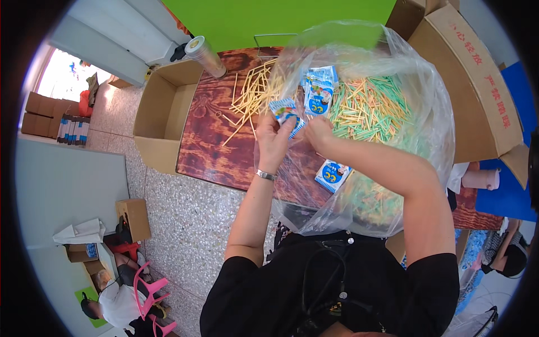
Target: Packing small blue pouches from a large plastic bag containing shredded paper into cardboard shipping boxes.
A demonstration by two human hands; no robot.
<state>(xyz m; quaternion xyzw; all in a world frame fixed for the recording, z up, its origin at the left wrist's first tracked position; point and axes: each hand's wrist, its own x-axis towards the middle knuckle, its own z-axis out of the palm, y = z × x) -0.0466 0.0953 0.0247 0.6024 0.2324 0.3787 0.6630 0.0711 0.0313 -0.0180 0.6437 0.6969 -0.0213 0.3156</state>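
My left hand [272, 141] is closed on a small blue-and-white packet [284, 109], thumb on its front. Close beside the packet's lower edge, my right hand [319, 133] has its fingers pinched together; what they hold, if anything, is hidden. Both hands are over a large clear plastic bag [435, 106] spread open on the table. Inside it lies a heap of thin sticks [370, 109] in pale green, orange and yellow. Similar packets [319, 95] lie just beyond my hands, and another packet [332, 176] rests nearer me. Loose yellow sticks [247, 104] are scattered left of the bag.
The reddish wood-grained table [208, 118] has a lidded clear cup [205, 56] at its far left corner. An open cardboard box [160, 106] adjoins its left side; a larger carton [469, 84] stands right. A pink cup [482, 179] is at right. Other people sit lower left and right.
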